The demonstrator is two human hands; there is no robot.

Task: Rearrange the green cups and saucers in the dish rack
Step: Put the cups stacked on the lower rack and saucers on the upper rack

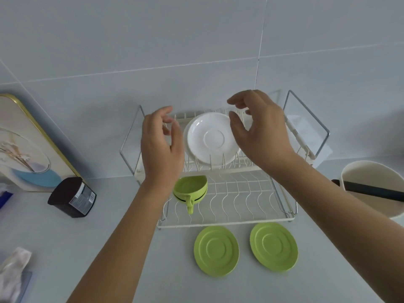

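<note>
A two-tier wire dish rack [236, 206] stands on the counter against the tiled wall. Green cups [190, 189] lie nested upside down on the left of its lower tier, a handle pointing toward me. Two green saucers lie flat on the counter in front of the rack, one [216, 250] left and one [273, 246] right. A white saucer [213, 139] stands upright in the upper tier. My left hand [161, 147] hovers left of the white saucer, fingers loosely curled and empty. My right hand [260, 132] hovers at the saucer's right, also empty.
A dark jar [72, 196] lies on the counter left of the rack, beside a gold-rimmed tray [28, 141] leaning on the wall. A cream pot [371, 189] with a black handle stands at the right. A cloth [13, 272] lies at the lower left.
</note>
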